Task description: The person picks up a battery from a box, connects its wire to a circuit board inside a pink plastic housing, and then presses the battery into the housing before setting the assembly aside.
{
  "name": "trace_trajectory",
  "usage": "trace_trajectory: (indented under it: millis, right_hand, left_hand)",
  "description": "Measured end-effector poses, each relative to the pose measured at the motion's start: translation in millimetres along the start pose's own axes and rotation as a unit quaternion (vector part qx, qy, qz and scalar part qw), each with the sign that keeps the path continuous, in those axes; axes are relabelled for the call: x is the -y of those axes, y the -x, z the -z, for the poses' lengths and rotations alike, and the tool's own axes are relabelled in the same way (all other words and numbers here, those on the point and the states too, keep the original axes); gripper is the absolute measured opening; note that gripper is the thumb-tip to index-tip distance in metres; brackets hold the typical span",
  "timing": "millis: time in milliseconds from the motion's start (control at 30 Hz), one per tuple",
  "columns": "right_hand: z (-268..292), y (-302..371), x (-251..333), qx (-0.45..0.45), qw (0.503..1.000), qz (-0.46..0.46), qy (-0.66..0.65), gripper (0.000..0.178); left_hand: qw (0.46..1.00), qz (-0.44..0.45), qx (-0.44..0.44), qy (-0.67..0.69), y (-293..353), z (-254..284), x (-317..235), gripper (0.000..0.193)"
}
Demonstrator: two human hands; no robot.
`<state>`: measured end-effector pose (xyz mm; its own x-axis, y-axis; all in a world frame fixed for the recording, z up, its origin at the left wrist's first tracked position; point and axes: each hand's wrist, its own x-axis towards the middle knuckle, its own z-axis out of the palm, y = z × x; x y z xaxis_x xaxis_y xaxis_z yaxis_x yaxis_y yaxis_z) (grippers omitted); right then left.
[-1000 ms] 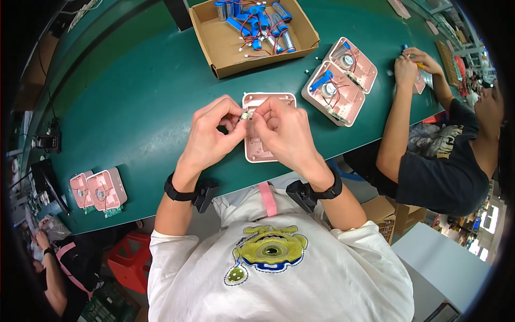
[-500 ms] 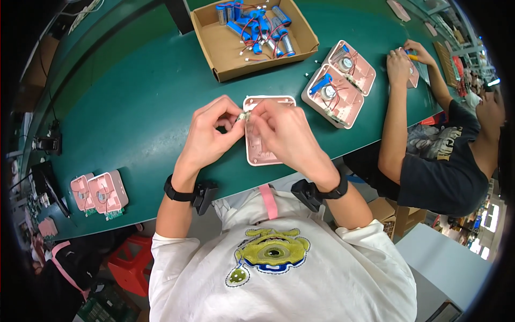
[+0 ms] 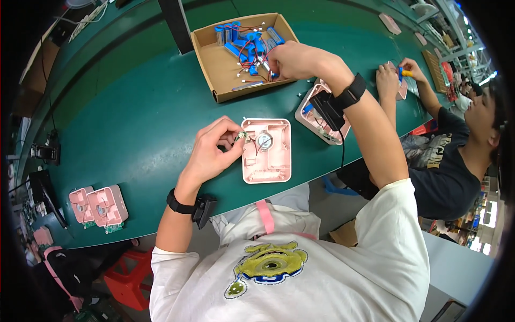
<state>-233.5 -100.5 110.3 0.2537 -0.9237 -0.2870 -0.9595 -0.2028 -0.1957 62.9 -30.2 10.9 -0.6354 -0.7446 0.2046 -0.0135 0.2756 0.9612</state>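
My left hand (image 3: 214, 145) pinches a small green circuit board (image 3: 241, 136) at the left rim of an open pink plastic case (image 3: 248, 170). Thin wires run from the board to a round silver speaker (image 3: 264, 141) inside the case. My right hand (image 3: 296, 59) reaches into the right side of a cardboard box (image 3: 217, 80), its fingers curled down among blue cylindrical batteries (image 3: 236, 52) with red and black leads. Its fingertips are mostly hidden, so what they grip cannot be made out.
Beneath my right forearm sits another open pink case (image 3: 306, 114), partly covered. Two pink cases (image 3: 107, 206) with boards stand at the left table edge. At the right, a co-worker's hands (image 3: 389, 80) work on a pink case with a yellow-handled tool (image 3: 409, 73). A dark post (image 3: 175, 24) rises behind the box.
My right hand has left the pink case and moved up and right into the battery box. The left hand still pinches the circuit board. The speaker inside the case now shows.
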Motion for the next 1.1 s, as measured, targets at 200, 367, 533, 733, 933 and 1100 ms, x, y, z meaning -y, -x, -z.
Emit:
trace_trajectory:
  millis: [200,367,533,733,933,1100]
  right_hand:
    - [26,19,-1,-0.004,0.991,-0.021,-0.129,0.015]
    - [25,43,2,-0.102,0.947,-0.026,-0.304,0.021]
    - [17,55,16,-0.183,0.922,-0.013,-0.34,0.022]
    - [24,80,47,-0.156,0.844,-0.025,-0.512,0.02]
    - [13,95,64,-0.167,0.801,0.023,-0.575,0.018]
    - [-7,99,81,-0.128,0.781,0.002,-0.612,0.018]
  left_hand:
    - [1.0,0.017,0.01,0.013,-1,0,3,0.013]
    - [1.0,0.01,-0.002,0.019,0,-3,2,0.013]
    - [0.999,0.022,0.031,-0.001,0,1,3,0.012]
    - [0.999,0.028,0.006,0.02,0,-3,3,0.013]
    - [0.997,0.073,0.004,0.027,2,-1,3,0.015]
    - [0.999,0.043,0.016,0.002,0,1,4,0.015]
